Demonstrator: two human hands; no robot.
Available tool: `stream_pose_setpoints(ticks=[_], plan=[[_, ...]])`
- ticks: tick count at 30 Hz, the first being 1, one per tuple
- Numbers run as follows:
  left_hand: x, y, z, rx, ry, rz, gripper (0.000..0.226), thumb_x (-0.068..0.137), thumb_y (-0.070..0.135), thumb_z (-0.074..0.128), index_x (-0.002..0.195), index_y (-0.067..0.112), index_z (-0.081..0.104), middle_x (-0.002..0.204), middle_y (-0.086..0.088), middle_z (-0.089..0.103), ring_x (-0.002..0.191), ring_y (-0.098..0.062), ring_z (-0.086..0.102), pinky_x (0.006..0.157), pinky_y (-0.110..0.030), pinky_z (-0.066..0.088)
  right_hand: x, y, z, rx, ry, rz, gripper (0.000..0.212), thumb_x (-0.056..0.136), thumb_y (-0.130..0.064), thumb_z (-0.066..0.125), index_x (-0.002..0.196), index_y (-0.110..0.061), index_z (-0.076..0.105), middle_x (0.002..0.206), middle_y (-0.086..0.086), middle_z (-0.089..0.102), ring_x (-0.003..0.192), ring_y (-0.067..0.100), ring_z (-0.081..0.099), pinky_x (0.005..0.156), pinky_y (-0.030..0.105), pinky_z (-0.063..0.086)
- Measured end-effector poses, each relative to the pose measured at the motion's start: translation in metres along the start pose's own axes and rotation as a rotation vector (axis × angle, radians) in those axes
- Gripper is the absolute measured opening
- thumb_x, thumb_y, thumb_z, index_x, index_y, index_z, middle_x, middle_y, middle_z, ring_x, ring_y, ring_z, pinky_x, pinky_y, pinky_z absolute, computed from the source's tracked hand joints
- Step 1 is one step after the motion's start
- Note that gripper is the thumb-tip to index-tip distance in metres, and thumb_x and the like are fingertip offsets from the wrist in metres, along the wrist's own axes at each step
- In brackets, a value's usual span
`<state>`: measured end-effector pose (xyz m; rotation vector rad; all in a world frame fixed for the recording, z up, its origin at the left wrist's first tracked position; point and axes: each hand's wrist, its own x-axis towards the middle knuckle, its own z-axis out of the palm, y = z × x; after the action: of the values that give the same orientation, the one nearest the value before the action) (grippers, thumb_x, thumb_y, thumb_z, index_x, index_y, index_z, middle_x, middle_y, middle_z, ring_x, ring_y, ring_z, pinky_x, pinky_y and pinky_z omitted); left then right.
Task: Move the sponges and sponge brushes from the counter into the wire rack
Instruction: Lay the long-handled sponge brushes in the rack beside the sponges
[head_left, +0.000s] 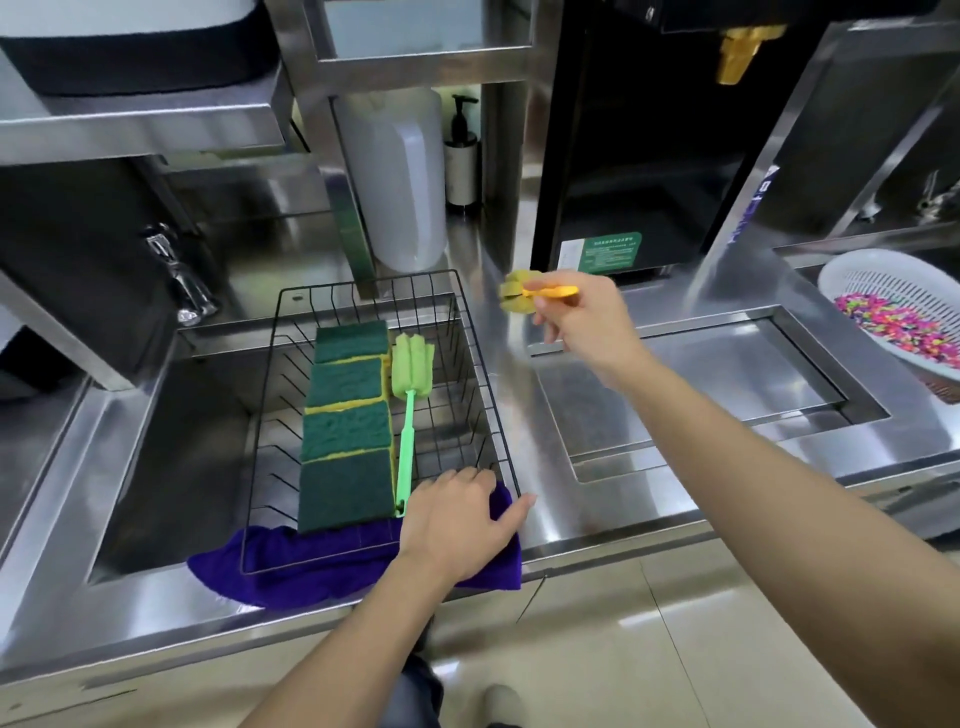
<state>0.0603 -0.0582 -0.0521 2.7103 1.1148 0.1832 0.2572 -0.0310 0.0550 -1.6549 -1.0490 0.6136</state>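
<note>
At 6 o'clock, nearest the camera, the left hand (453, 525) rests palm-down with its fingers spread loosely apart on the near right corner of the wire rack (485, 358), holding nothing; part of it lies over the purple cloth (291, 564) draped on the sink's front edge under the rack. The rack sits across the sink (171, 441), reaching from 6 toward 12 o'clock.

Inside the rack, four green sponges (347, 421) with yellow undersides lie in a row running from near to far, edge to edge and slightly overlapping. Just beside them at their 3 o'clock lies a green sponge brush (408, 410), its handle end near the left hand and its foam head pointing to 12 o'clock.

Farther off, at about 1 o'clock from the rack, the right hand (576, 317) is raised above the steel counter (524, 415), fingers pinched on the orange handle of a yellow sponge brush (524, 295). Its foam head points toward 9 o'clock and hangs just outside the rack's far right corner, blurred.

At 3 o'clock a white colander (878, 280) holds bright mixed-colour bits. At 12 o'clock, beyond the rack, stand a translucent jug (400, 176) and a pump bottle (461, 156).
</note>
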Motion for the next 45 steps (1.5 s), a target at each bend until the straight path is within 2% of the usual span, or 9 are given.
stream_pose_setpoints(ticks=[3, 5, 7, 13, 19, 27, 36, 41, 45], plan=[[-0.007, -0.012, -0.003, 0.004, 0.032, -0.054, 0.056, 0.08, 0.069, 0.026, 0.079, 0.022, 0.056, 0.081, 0.001, 0.063, 0.078, -0.02, 0.056, 0.061, -0.032, 0.036, -0.012, 0.006, 0.03, -0.119, -0.131, -0.067, 0.022, 0.089, -0.009, 0.056, 0.109, -0.012, 0.066, 0.095, 0.009, 0.069, 0.069, 0.014, 0.065, 0.056, 0.019, 0.048], [-0.01, -0.017, -0.003, 0.007, 0.023, -0.066, 0.052, 0.083, 0.066, 0.029, 0.077, 0.021, 0.054, 0.08, 0.001, 0.063, 0.077, -0.021, 0.056, 0.06, -0.031, 0.035, -0.02, 0.017, 0.044, -0.481, -0.164, -0.219, 0.028, 0.091, -0.019, 0.054, 0.119, -0.017, 0.061, 0.11, 0.01, 0.07, 0.092, 0.028, 0.064, 0.074, 0.032, 0.049], [-0.012, -0.021, -0.003, 0.001, 0.022, -0.07, 0.051, 0.084, 0.065, 0.029, 0.075, 0.021, 0.052, 0.079, 0.001, 0.063, 0.076, -0.021, 0.056, 0.059, -0.031, 0.034, -0.025, 0.025, 0.059, -0.77, -0.192, -0.386, 0.032, 0.093, -0.019, 0.048, 0.124, -0.017, 0.056, 0.115, 0.009, 0.068, 0.101, 0.032, 0.063, 0.076, 0.04, 0.048], [-0.014, -0.023, -0.004, 0.022, 0.055, -0.051, 0.054, 0.085, 0.064, 0.026, 0.076, 0.019, 0.054, 0.077, 0.0, 0.063, 0.073, -0.02, 0.056, 0.057, -0.031, 0.031, -0.033, 0.034, 0.08, -1.187, -0.264, -0.893, 0.032, 0.051, -0.008, 0.079, 0.083, -0.012, 0.074, 0.055, -0.001, 0.065, 0.047, 0.017, 0.06, 0.043, 0.021, 0.042], [-0.014, -0.022, -0.003, 0.038, 0.077, -0.027, 0.051, 0.088, 0.059, 0.032, 0.07, 0.018, 0.056, 0.069, -0.003, 0.062, 0.067, -0.023, 0.055, 0.054, -0.031, 0.029, -0.035, 0.057, 0.094, -1.305, -0.648, -0.696, 0.028, 0.087, -0.004, 0.043, 0.113, -0.006, 0.053, 0.107, 0.011, 0.063, 0.1, 0.031, 0.057, 0.077, 0.037, 0.038], [-0.013, -0.02, -0.004, 0.009, 0.113, -0.024, 0.048, 0.088, 0.056, 0.033, 0.084, 0.018, 0.06, 0.076, -0.001, 0.064, 0.073, -0.022, 0.057, 0.056, -0.031, 0.03, -0.036, 0.059, 0.11, -1.408, -0.838, -0.625, 0.008, 0.08, -0.01, 0.05, 0.082, -0.015, 0.057, 0.089, 0.007, 0.069, 0.086, 0.026, 0.059, 0.078, 0.035, 0.023], [-0.011, -0.021, 0.0, 0.02, 0.12, -0.019, 0.051, 0.089, 0.055, 0.03, 0.083, 0.015, 0.061, 0.078, -0.005, 0.065, 0.074, -0.024, 0.056, 0.058, -0.033, 0.034, -0.029, 0.061, 0.117, -1.478, -0.982, -0.56, 0.014, 0.083, -0.011, 0.046, 0.07, -0.017, 0.044, 0.078, 0.005, 0.061, 0.086, 0.025, 0.056, 0.077, 0.035, 0.021], [-0.011, -0.021, 0.001, 0.023, 0.12, -0.025, 0.052, 0.088, 0.054, 0.031, 0.081, 0.013, 0.062, 0.075, -0.006, 0.065, 0.072, -0.025, 0.057, 0.057, -0.033, 0.034, -0.026, 0.062, 0.122, -1.541, -1.015, -0.581, 0.012, 0.088, -0.015, 0.044, 0.086, -0.018, 0.055, 0.101, 0.005, 0.066, 0.105, 0.022, 0.048, 0.088, 0.038, 0.029], [-0.013, -0.019, 0.0, 0.024, 0.106, -0.018, 0.052, 0.087, 0.055, 0.031, 0.074, 0.013, 0.06, 0.069, -0.006, 0.063, 0.066, -0.024, 0.056, 0.054, -0.032, 0.032, -0.029, 0.069, 0.118, -1.511, -0.917, -0.67, 0.018, 0.086, -0.014, 0.046, 0.101, -0.015, 0.056, 0.098, 0.006, 0.068, 0.098, 0.025, 0.058, 0.082, 0.037, 0.031]])
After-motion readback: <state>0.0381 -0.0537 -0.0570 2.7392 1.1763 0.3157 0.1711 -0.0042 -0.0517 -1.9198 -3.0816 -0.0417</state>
